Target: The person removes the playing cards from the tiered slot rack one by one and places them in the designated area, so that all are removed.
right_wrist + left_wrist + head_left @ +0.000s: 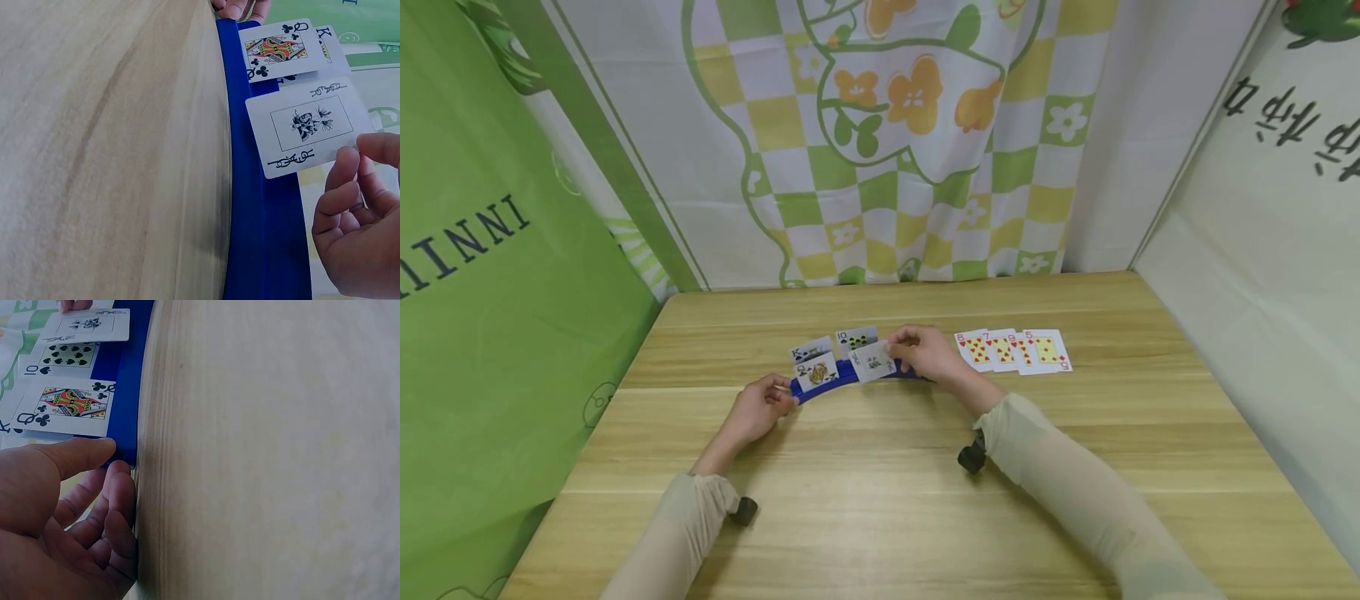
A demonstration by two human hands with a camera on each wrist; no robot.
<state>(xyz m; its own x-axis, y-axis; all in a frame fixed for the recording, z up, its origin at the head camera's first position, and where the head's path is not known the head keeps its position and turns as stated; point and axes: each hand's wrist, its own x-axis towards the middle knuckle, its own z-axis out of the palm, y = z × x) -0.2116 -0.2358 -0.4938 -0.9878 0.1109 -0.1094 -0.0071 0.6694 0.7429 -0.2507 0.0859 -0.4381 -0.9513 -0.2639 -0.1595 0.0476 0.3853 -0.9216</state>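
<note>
A curved blue card holder [847, 372] stands on the table. Its left end is pinched between the thumb and fingers of my left hand [760, 410]. My right hand [928, 354] grips a joker card [306, 128] by one edge, its lower part at the holder's front slot; whether it sits in the slot I cannot tell. In the front row at the left stands a queen of clubs [72, 406]. Behind it are a black king [808, 349] and, farther right, a ten of spades [65, 357], partly covered by the joker in the left wrist view.
Right of the holder several red cards [1043, 352] lie face up, overlapping, on the wooden table [880, 500]. A patterned curtain [895, 200] hangs along the back edge. A green cloth [512, 292] is on the left, a white one [1262, 275] on the right.
</note>
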